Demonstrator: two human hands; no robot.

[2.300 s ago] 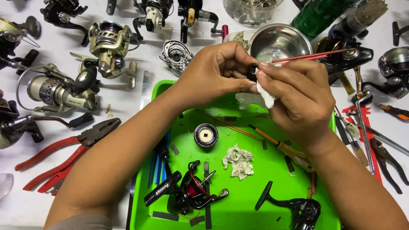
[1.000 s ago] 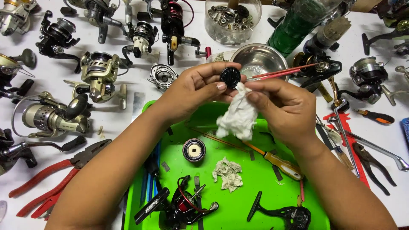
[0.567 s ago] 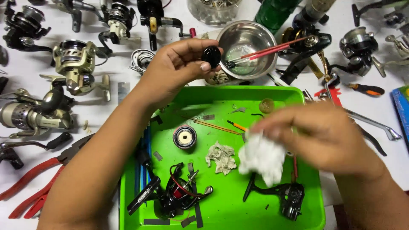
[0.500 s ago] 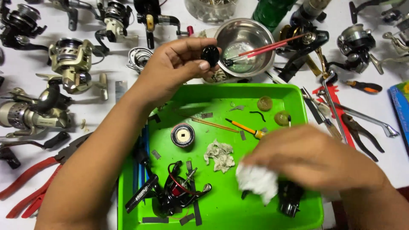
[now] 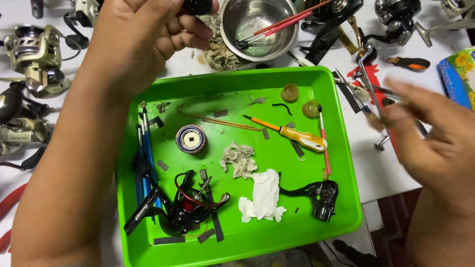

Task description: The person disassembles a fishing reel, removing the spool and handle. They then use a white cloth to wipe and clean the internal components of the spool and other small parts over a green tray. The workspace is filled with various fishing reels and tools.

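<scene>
My left hand [image 5: 143, 34] is at the top left, above the far rim of the green tray [image 5: 341, 217], holding a small black round part [image 5: 197, 6] at the frame's top edge. My right hand [image 5: 435, 143] is blurred, off the tray's right side, fingers spread and holding nothing, close to the metal tools [image 5: 371, 84] lying there. A crumpled white tissue [image 5: 262, 195] lies in the tray's lower middle, beside a dirty grey wad [image 5: 238, 159]. Also in the tray are an orange-handled screwdriver [image 5: 292, 134], a round spool [image 5: 191, 139], a black reel handle [image 5: 319, 195] and a stripped reel body [image 5: 185, 205].
A steel bowl [image 5: 257, 22] with red-handled brushes stands behind the tray. Several fishing reels [image 5: 32, 54] lie at the left and along the back. A small screwdriver [image 5: 408, 63] and a colourful packet [image 5: 457, 74] lie at the right. The table's front edge runs below the tray.
My right hand has laid the white tissue in the tray and swung out to the right. My left hand kept the black part. The view has moved closer to the tray.
</scene>
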